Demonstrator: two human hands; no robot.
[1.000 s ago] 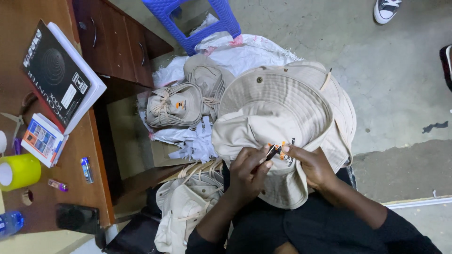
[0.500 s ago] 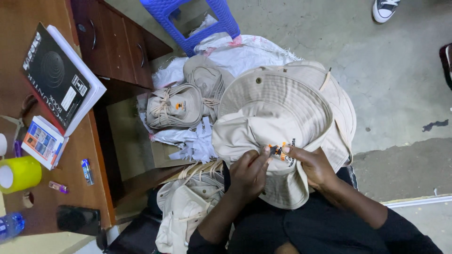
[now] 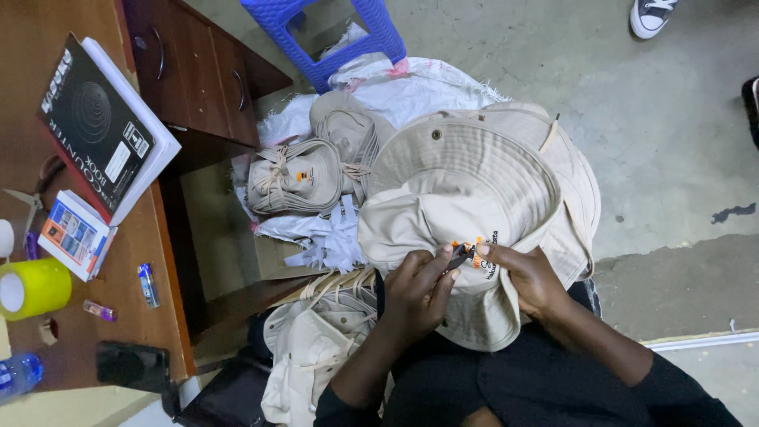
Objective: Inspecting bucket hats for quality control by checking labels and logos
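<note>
A beige bucket hat (image 3: 466, 190) lies across my lap, its crown facing me with a small orange and black emblem on it. My left hand (image 3: 419, 289) pinches a small dark tool (image 3: 460, 255), possibly snips, right at the emblem. My right hand (image 3: 526, 277) grips the hat fabric beside the emblem, fingertips touching it. Both hands are close together, nearly meeting over the emblem.
More beige hats are bundled with cords (image 3: 296, 180) on white sacking (image 3: 395, 87) on the floor, and another (image 3: 316, 348) by my left knee. A blue plastic stool (image 3: 332, 32) stands beyond. A wooden desk (image 3: 158, 261) at left holds a black book (image 3: 95, 126), yellow tape roll (image 3: 32, 289), phone (image 3: 133, 365).
My left hand has shifted slightly right, bringing the dark tool closer onto the emblem. The right hand and hat stay almost still.
</note>
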